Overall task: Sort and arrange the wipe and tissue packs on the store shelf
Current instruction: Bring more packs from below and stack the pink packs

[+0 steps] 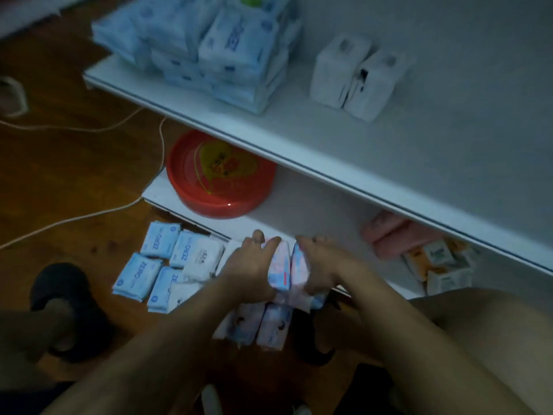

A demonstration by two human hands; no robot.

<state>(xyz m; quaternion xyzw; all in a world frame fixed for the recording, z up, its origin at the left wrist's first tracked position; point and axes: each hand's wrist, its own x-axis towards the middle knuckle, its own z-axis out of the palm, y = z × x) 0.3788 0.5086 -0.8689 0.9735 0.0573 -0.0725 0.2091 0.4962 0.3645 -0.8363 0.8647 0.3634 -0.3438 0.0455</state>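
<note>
Judging by the layout, sorting looks about midway; the left hand [254, 266] and right hand [318, 265] each curl round the pink-and-blue packs [284, 274] squeezed between them, beside the bottom shelf [314, 211]; loose blue packs [155, 265] lie on the floor [74, 175] left of the left hand, unshelved; a blue stack [209, 46] stands arranged well above both hands.

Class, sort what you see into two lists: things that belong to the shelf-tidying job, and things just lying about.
Job: pink-and-blue packs gripped by left hand and right hand; ZERO packs on floor; stacked blue packs, white tissue packs on shelf.
Lying about: red basin, white cable, black slipper.
</note>
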